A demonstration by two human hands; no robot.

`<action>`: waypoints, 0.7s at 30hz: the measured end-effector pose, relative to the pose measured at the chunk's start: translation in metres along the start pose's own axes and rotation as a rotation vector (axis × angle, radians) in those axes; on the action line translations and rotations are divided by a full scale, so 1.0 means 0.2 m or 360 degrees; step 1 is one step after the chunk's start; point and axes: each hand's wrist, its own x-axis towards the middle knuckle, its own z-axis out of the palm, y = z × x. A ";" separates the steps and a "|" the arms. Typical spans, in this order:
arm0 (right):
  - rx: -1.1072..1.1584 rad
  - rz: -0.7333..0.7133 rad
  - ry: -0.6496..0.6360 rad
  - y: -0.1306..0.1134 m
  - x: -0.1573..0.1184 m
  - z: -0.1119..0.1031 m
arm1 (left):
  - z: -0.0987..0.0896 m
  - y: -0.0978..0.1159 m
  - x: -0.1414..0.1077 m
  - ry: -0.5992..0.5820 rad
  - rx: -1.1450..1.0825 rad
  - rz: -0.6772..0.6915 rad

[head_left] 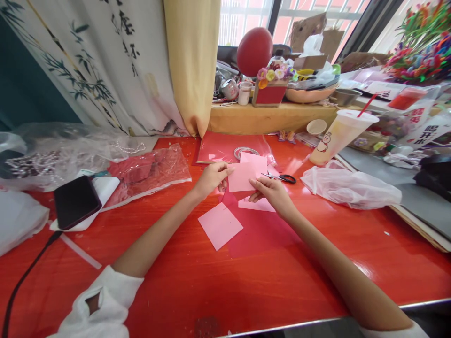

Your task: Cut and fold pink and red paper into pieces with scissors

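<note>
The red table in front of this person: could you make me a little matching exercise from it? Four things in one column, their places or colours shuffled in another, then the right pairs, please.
Things
1. Scissors
2. Phone
3. Raised pink sheet
4. Drink cup

Places or colours
A. Held by the left hand and the right hand
B. Has a red straw
C. Black-handled, lying near the right hand
D. Dark-screened, lying on a white object

Right pairs
1-C, 2-D, 3-A, 4-B
</note>
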 end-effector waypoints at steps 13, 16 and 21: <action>0.0367 -0.0053 -0.0070 0.02 0.01 0.02 | 0.03 -0.01 0.00 0.0210 -0.0257 0.0045; 0.0360 -0.0055 -0.0078 0.02 0.00 0.02 | 0.04 0.00 0.00 0.0152 -0.0260 0.0003; 0.0322 -0.0118 0.0077 0.02 0.02 0.00 | -0.03 0.07 -0.01 -0.0015 0.0127 0.0063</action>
